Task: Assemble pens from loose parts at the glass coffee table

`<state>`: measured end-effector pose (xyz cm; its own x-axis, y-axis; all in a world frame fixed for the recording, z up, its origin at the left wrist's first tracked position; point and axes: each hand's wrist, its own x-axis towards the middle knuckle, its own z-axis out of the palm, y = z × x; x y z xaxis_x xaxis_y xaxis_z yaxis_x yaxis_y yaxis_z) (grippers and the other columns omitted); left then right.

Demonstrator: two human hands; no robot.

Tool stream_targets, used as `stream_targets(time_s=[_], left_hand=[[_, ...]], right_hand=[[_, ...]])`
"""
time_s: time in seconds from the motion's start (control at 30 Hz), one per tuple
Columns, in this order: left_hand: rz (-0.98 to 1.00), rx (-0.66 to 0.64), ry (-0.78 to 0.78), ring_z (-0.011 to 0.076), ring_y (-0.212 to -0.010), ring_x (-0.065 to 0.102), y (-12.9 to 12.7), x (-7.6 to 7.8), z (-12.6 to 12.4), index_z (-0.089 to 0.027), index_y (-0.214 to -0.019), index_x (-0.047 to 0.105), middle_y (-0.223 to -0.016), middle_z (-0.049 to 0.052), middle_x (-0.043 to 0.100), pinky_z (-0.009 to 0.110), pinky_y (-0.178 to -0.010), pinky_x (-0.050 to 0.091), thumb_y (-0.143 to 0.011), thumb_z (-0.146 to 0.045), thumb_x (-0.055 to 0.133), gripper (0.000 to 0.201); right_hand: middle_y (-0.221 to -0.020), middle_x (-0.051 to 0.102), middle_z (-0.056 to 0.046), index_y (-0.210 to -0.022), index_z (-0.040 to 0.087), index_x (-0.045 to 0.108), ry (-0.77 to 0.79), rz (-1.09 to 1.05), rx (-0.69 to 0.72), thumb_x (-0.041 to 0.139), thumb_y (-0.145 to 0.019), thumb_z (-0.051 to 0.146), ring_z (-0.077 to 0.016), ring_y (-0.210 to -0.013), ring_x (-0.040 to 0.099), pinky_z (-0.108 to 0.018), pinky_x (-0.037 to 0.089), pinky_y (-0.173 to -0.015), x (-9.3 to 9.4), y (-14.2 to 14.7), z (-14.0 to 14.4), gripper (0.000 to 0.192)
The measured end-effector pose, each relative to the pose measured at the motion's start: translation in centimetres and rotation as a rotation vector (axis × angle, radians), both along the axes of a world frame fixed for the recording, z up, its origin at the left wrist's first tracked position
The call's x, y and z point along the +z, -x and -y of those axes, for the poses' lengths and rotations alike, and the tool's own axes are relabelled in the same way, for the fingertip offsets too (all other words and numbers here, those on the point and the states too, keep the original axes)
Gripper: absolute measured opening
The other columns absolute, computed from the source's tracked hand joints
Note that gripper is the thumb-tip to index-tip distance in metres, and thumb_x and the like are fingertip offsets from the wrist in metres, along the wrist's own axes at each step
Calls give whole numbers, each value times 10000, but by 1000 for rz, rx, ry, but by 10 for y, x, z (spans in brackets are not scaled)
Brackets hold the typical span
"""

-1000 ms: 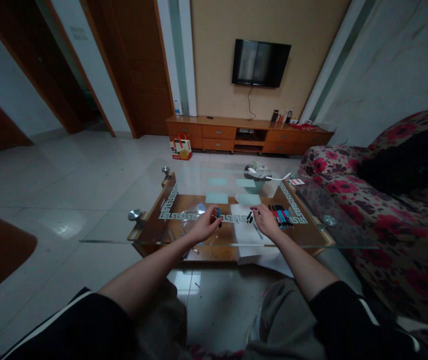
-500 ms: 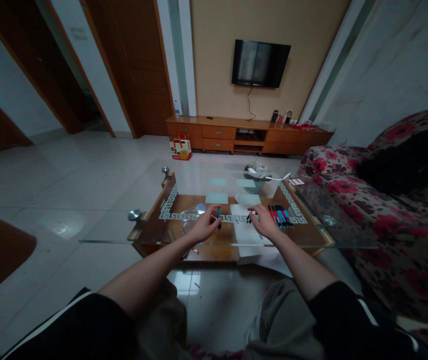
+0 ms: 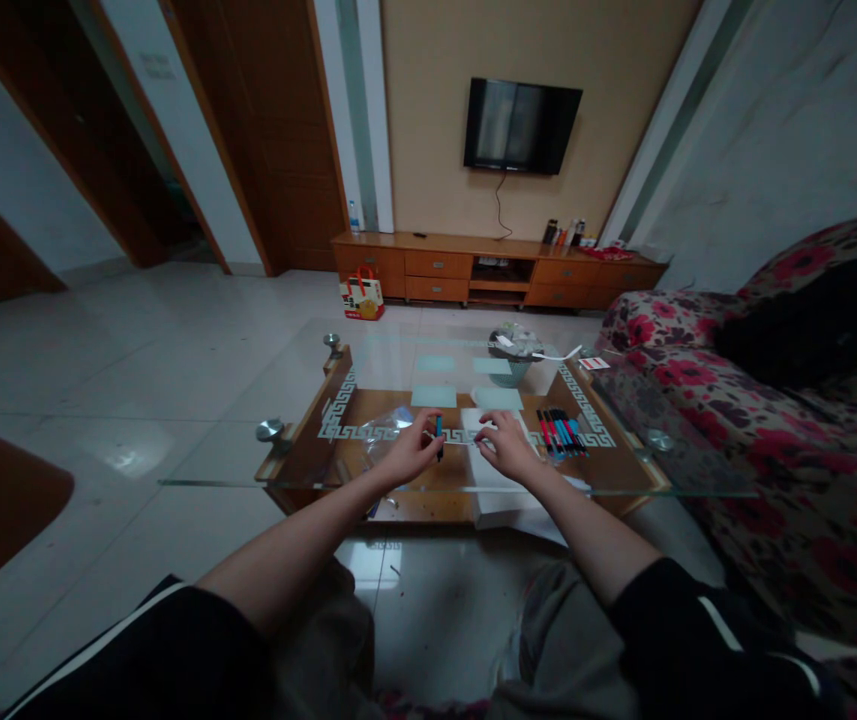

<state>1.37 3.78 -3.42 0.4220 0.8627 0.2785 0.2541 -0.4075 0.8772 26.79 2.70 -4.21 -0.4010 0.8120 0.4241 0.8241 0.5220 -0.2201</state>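
My left hand [image 3: 414,448] is closed around a pen [image 3: 439,432] with a light-blue upper part and a dark lower end, held roughly upright over the glass coffee table [image 3: 210,465]. Facing it, a short gap to the right, is my right hand [image 3: 507,448], its thumb and forefinger brought close together over the glass. Whatever is between those fingertips is too small to make out. To the right of that hand lies a row of several pens [image 3: 564,433] in red, blue and black, side by side.
Beneath the glass are a white box [image 3: 499,508] and a clear plastic bag [image 3: 383,432]. A basket [image 3: 514,372] shows beyond the pens. The floral sofa [image 3: 687,375] stands on the right, and a wooden TV cabinet [image 3: 435,265] lines the far wall.
My right hand has moved left, toward the pen in my left hand, and now covers the spot where a small piece lay. My left hand stays almost still with the pen.
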Motion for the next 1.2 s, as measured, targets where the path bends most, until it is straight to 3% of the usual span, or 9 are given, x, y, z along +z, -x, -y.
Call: stream_targets(time_s=[0.33, 0.87, 1.2], left_hand=[[11, 0, -6, 140, -728, 642, 1, -4, -3, -243, -1282, 476, -903, 16, 623, 249, -655, 502, -888, -273, 588, 411], [22, -7, 0, 138, -702, 641, 1, -2, -1, -248, -1293, 470, -912, 18, 630, 250, -637, 497, -895, -281, 583, 415], [6, 6, -15, 136, -716, 641, 2, -4, -3, -239, -1309, 473, -910, 20, 625, 245, -640, 494, -884, -254, 589, 441]], right_hand=[[-1252, 519, -104, -957, 229, 740, 67, 141, -6, 649, -879, 205, -284, -1140, 447, -453, 411, -955, 0, 17, 4, 122], [-1197, 542, -108, -844, 202, 712, 23, 117, -31, 666, -865, 228, -279, -1095, 475, -438, 437, -924, -1, 18, 4, 57], [-1193, 555, -114, -912, 195, 674, 12, 117, -43, 612, -899, 196, -274, -1086, 489, -434, 451, -915, -3, 19, 0, 62]])
